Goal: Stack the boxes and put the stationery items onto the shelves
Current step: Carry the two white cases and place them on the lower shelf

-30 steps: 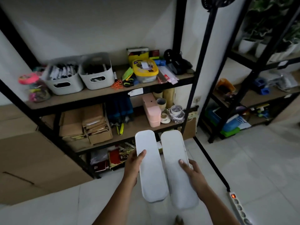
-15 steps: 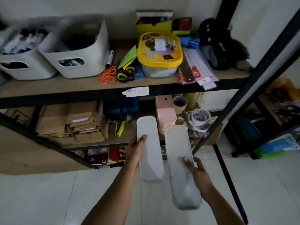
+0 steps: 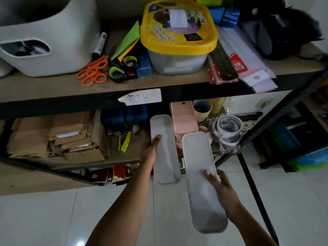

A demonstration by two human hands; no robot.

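Left hand [image 3: 150, 148] grips a long white box [image 3: 164, 150] along its left edge, thumb laid over the lid and the other fingers hidden beneath, with the box's far end reaching in over the front of the lower shelf [image 3: 113, 158]. Just to its right, the right hand [image 3: 221, 189] holds a second white box [image 3: 202, 180] the same way from the right side, thumb pressed on top; this box sits lower and nearer the camera, tilted slightly, its near end hanging above the tiled floor [image 3: 284, 201]. The two boxes lie side by side, close but apart. On the upper shelf [image 3: 53, 89], from the left, stand a white bin [image 3: 58, 41], orange scissors [image 3: 93, 71], green-handled scissors [image 3: 122, 70], a yellow-lidded tub [image 3: 179, 36] and packets in clear sleeves [image 3: 248, 68]. A paper label [image 3: 142, 97] marked ATK is stuck to that shelf's front edge. Below sit brown envelopes [image 3: 71, 137], a pink box [image 3: 183, 119] just beyond the white boxes, and rolls of tape [image 3: 229, 126].
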